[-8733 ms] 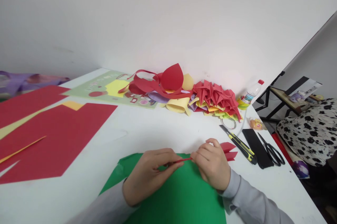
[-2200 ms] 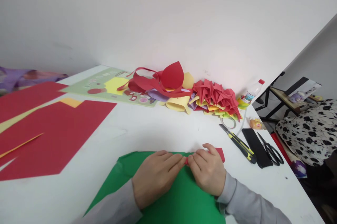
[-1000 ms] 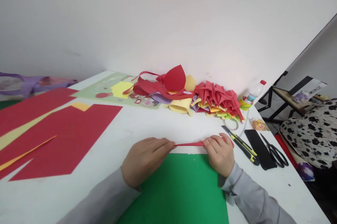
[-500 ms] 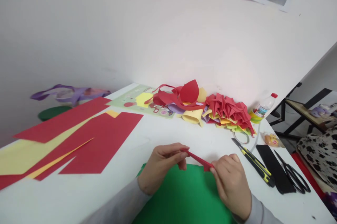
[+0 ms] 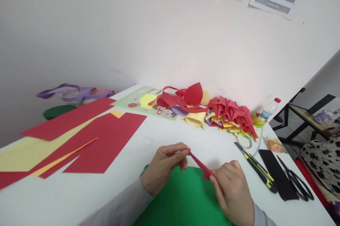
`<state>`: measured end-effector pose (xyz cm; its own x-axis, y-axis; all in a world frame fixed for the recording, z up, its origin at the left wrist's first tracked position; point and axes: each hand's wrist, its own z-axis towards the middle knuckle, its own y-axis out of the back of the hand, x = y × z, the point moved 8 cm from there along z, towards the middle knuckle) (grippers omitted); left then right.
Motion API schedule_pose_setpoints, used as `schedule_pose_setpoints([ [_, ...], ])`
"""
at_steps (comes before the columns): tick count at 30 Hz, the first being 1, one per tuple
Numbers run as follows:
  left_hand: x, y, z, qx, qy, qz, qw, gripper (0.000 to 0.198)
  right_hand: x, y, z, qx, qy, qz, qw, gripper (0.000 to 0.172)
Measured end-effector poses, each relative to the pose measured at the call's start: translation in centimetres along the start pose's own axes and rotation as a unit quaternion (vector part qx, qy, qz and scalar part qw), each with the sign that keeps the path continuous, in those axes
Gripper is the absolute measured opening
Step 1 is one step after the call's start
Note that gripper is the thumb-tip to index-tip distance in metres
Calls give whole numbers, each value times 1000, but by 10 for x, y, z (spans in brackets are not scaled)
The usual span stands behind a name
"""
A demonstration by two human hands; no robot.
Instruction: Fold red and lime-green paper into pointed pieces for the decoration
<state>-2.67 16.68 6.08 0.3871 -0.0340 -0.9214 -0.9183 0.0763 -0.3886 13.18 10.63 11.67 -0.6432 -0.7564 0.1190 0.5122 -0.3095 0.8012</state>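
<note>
A narrow folded strip of red paper [image 5: 200, 163] is stretched between my two hands, slanting down to the right. My left hand [image 5: 166, 165] pinches its upper end between thumb and fingertips. At the lower end, my right hand [image 5: 232, 187] grips it with curled fingers, and a small red flap hangs beside the thumb. Under both hands lies a green sheet [image 5: 183, 197], partly covered by my forearms. The part of the strip inside my right hand is hidden.
Red paper sheets [image 5: 119, 137] and pale yellow paper [image 5: 18, 157] lie left. Folded red paper shapes [image 5: 231, 111] and loose cutouts [image 5: 193, 95] are heaped by the wall. To the right are a tape roll [image 5: 247, 142], a utility knife [image 5: 256, 167], scissors [image 5: 296, 180] and a bottle [image 5: 267, 112].
My right hand has shifted slightly left and down, so the red strip slants more steeply. My left hand keeps its pinch. The camera view has tilted a little.
</note>
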Motion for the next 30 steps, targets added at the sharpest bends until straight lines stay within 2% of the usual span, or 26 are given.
schedule_pose_setpoints([
  [12,11,7,2,-24,33,-34,999,31,-3,-2,-3,3,-24,33,999,26],
  [19,3,7,0,-27,21,-13,999,28,-3,-4,-3,14,-32,28,999,29],
  [23,-5,12,1,-43,-2,36,998,28,-5,-6,-3,21,-44,28,998,32],
  [25,-5,11,1,-40,0,48,998,29,-10,-8,-2,36,-73,58,995,36],
  [27,-2,5,-1,-22,6,58,998,31,-20,-14,-4,63,-137,130,980,42],
  [30,11,-21,-6,75,24,100,992,32,-35,-31,-12,101,-269,279,916,48],
])
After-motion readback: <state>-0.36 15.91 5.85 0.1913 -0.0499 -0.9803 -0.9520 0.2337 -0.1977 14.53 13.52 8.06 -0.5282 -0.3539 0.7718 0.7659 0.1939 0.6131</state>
